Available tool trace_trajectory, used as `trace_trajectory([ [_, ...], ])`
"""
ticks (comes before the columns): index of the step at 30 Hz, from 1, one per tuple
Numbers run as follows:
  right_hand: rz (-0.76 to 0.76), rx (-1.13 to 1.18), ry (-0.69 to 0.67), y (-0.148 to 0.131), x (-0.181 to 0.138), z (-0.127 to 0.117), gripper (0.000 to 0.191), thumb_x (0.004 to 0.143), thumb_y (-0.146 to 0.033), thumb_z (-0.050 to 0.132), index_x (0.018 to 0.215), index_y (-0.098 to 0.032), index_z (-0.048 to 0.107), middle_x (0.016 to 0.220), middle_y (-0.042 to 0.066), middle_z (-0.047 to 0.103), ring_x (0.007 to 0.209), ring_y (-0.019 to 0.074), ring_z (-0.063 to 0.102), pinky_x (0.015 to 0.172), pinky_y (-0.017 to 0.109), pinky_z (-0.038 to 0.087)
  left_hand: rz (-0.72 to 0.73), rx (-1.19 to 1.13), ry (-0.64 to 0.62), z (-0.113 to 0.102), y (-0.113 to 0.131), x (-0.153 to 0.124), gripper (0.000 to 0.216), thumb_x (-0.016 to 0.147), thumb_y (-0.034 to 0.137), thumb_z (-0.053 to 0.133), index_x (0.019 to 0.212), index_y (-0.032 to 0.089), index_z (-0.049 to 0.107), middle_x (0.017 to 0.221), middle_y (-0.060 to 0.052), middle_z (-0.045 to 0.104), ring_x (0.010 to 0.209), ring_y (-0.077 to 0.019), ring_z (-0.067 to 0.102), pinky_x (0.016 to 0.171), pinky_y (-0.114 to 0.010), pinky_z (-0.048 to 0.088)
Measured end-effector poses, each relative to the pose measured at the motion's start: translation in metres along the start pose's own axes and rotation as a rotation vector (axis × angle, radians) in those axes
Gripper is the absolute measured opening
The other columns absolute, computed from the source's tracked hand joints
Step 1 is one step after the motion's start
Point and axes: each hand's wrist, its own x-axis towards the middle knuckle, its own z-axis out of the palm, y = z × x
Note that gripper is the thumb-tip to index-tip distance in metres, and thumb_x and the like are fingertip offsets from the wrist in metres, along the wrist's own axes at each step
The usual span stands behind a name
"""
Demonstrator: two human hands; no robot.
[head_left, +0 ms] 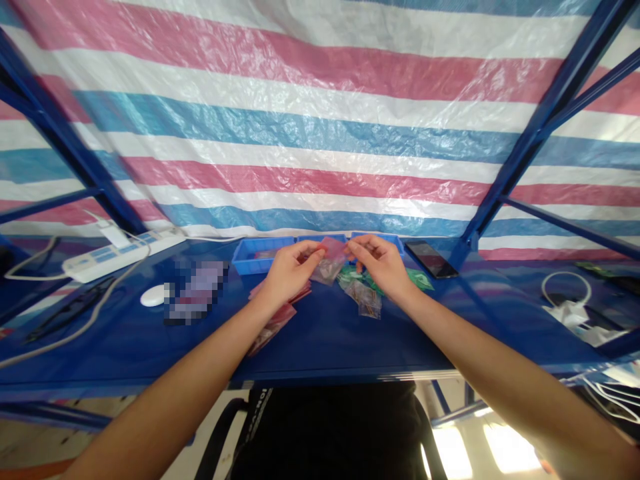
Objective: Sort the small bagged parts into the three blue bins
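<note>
My left hand (pixel 293 272) has thumb and forefinger closed on the left side of a pinkish plastic bag (pixel 330 261). My right hand (pixel 381 263) is pinched at its right side, thumb and fingertips together. The bag is above the tabletop (pixel 330 350), nearer the rear edge, midway between the side edges. Red packets (pixel 274 327) lie under my left forearm, towards the front edge; green packets (pixel 420 279) lie by my right hand. Blue trays (pixel 260 258) line the rear edge.
</note>
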Motion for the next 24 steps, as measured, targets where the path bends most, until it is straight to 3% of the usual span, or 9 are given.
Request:
trace_trajectory([
  [3, -0.102, -0.151, 0.110, 0.002, 0.002, -0.004, 0.039, 0.088, -0.057, 0.082, 0.107, -0.024, 0.076, 0.099, 0.006, 0.076, 0.088, 0.0221, 0.071, 0.070, 0.034, 0.058, -0.028, -0.059, -0.024, 0.001, 0.000, 0.000, 0.040, 0.095, 0.054, 0.072, 0.107, 0.017, 0.080, 0.102, -0.007, 0.081, 0.086, -0.0216, 0.072, 0.079, -0.031, 0.054],
  [5, -0.123, -0.187, 0.058, 0.002, 0.002, -0.006, 0.041, 0.086, -0.054, 0.084, 0.113, -0.024, 0.075, 0.106, 0.007, 0.077, 0.095, 0.0232, 0.072, 0.075, 0.035, 0.059, -0.048, -0.077, -0.054, 0.002, 0.004, -0.001, 0.041, 0.094, 0.055, 0.074, 0.107, 0.017, 0.080, 0.100, -0.007, 0.081, 0.084, -0.0208, 0.071, 0.077, -0.031, 0.053],
  [10, -0.008, -0.099, -0.155, 0.006, 0.001, -0.005, 0.037, 0.084, -0.052, 0.085, 0.107, -0.024, 0.076, 0.101, 0.006, 0.080, 0.091, 0.0237, 0.075, 0.080, 0.038, 0.061, -0.071, -0.115, -0.136, 0.003, 0.015, -0.003, 0.044, 0.092, 0.056, 0.075, 0.109, 0.015, 0.080, 0.103, -0.007, 0.081, 0.087, -0.0211, 0.071, 0.080, -0.031, 0.053],
  [16, 0.091, 0.018, -0.091, 0.013, 0.002, -0.002, 0.036, 0.080, -0.053, 0.089, 0.097, -0.024, 0.074, 0.084, 0.002, 0.078, 0.073, 0.0210, 0.072, 0.066, 0.034, 0.058, -0.091, -0.189, -0.147, 0.004, 0.005, -0.002, 0.049, 0.085, 0.050, 0.086, 0.119, 0.016, 0.073, 0.111, -0.010, 0.080, 0.100, -0.0253, 0.075, 0.093, -0.037, 0.057],
  [20, 0.083, 0.028, -0.079, 0.010, 0.003, -0.004, 0.044, 0.079, -0.052, 0.090, 0.109, -0.026, 0.072, 0.089, 0.002, 0.078, 0.073, 0.0205, 0.071, 0.063, 0.033, 0.057, -0.110, -0.194, -0.166, 0.005, -0.006, -0.001, 0.054, 0.081, 0.046, 0.090, 0.122, 0.018, 0.070, 0.102, -0.007, 0.080, 0.094, -0.0245, 0.077, 0.087, -0.036, 0.058],
  [24, 0.020, 0.022, -0.132, 0.005, 0.002, -0.006, 0.057, 0.085, -0.049, 0.086, 0.136, -0.030, 0.069, 0.101, 0.003, 0.078, 0.078, 0.0212, 0.071, 0.066, 0.034, 0.058, -0.130, -0.291, -0.174, 0.004, -0.005, 0.001, 0.060, 0.081, 0.046, 0.089, 0.128, 0.018, 0.065, 0.100, -0.005, 0.080, 0.090, -0.0228, 0.077, 0.083, -0.034, 0.058],
])
